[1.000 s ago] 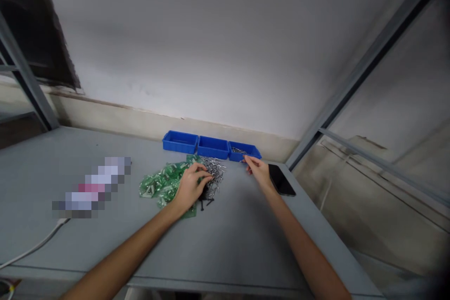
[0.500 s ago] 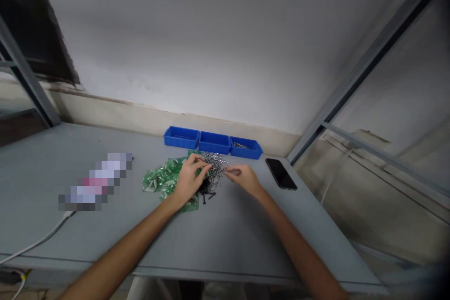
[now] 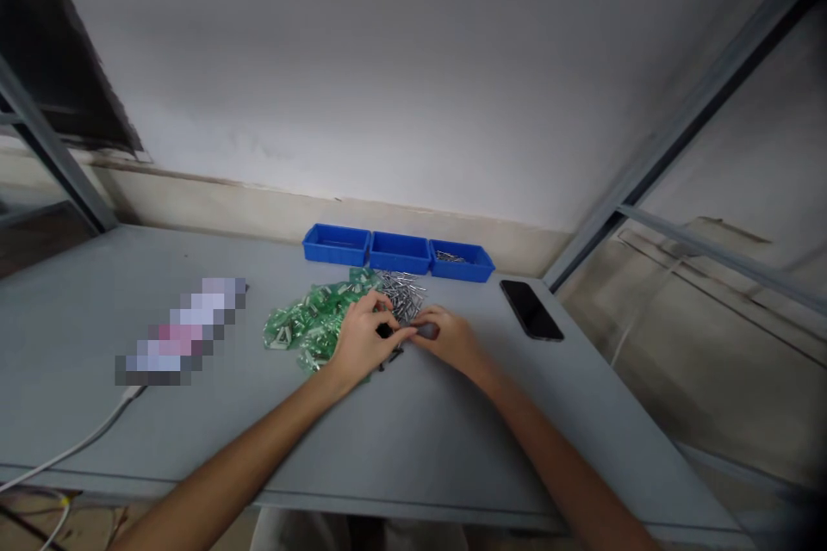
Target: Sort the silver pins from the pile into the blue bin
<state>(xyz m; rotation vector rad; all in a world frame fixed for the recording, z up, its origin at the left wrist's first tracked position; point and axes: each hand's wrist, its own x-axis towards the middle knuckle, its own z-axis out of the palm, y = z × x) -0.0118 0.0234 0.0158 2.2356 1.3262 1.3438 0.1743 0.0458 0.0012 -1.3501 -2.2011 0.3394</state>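
My left hand [image 3: 365,337] is closed in a pinch over the right side of the green plastic packets [image 3: 310,317]. My right hand [image 3: 447,339] is also pinched, its fingertips meeting those of my left hand. Whatever lies between the fingertips is too small to make out. Just behind them spreads a pile of silver screws [image 3: 404,293]. A few black screws [image 3: 395,357] lie below my fingers, partly hidden. Three blue bins stand side by side along the wall; the right bin [image 3: 462,273] holds some silver screws.
A black phone [image 3: 531,310] lies to the right of my right hand. On the left is a pixelated object [image 3: 184,331] with a white cable [image 3: 90,439]. The left bin [image 3: 336,256] and middle bin [image 3: 399,265] back onto the wall. Metal posts rise at both sides.
My hands have come together, with their fingertips now meeting in front of the silver pile. My right hand has moved slightly nearer the table's front edge. The view has shifted a little.
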